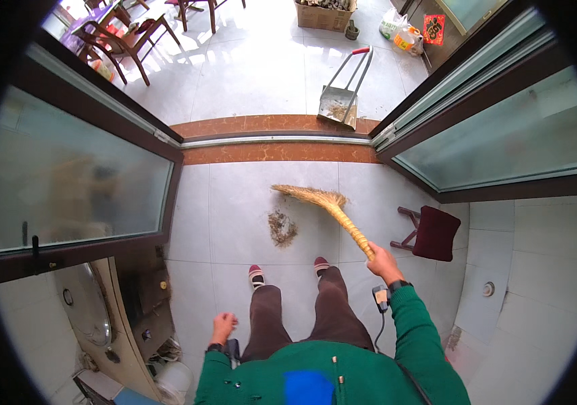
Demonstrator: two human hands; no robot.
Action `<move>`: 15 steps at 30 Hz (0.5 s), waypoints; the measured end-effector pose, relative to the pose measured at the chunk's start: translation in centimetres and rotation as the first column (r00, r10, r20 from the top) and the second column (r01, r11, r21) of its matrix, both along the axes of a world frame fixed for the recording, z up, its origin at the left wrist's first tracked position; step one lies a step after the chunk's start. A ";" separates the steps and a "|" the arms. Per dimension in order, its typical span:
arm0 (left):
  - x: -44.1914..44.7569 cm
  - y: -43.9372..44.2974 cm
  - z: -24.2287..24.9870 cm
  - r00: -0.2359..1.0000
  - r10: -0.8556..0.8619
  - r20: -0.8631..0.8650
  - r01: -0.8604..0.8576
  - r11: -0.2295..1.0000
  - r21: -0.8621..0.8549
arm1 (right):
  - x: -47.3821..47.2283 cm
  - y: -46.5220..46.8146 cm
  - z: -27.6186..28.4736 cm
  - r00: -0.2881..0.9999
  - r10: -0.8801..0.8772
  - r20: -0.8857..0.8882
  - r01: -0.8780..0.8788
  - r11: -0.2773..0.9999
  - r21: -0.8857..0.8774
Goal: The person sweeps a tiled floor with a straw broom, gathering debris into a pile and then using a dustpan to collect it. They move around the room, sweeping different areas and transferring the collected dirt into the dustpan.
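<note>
My right hand (pixel 384 263) grips the bound handle of a straw broom (pixel 341 217). The broom's bristles fan out to the left over the grey tiled floor (pixel 258 177). Just below them lies a small pile of dirt and debris (pixel 282 229), in front of my feet. Low on the left, my left hand (pixel 224 324) hangs beside my thigh with its fingers curled and nothing seen in it. Beyond the door track, a metal dustpan (pixel 331 104) with a red-gripped handle rests on the brown threshold and holds some debris.
Framed glass doors stand on the left (pixel 81 177) and right (pixel 511 131) of the doorway. A stool with a dark red seat (pixel 438 233) is to my right. At left is a stove with a lidded pan (pixel 83 304). Chairs (pixel 131 45) and a cardboard box (pixel 321 19) lie beyond.
</note>
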State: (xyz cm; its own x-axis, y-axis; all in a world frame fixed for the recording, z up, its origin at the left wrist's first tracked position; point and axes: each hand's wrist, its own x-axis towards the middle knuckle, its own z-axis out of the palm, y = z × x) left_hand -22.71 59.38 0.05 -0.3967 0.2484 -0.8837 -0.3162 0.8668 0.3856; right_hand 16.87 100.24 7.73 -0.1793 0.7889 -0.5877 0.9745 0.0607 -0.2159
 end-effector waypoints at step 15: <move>-5.1 2.0 1.2 0.988 0.113 -0.105 -0.118 0.992 -0.039 | -9.1 13.5 -10.2 0.635 -0.769 -0.074 0.769 0.638 -0.041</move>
State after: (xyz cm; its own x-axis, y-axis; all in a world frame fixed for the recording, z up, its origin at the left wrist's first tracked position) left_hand -27.76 61.35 1.23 -0.5097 0.1563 -0.8460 -0.3756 0.8442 0.3823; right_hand 7.74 113.73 -2.45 0.4462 0.6598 -0.6046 0.6483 -0.7041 -0.2898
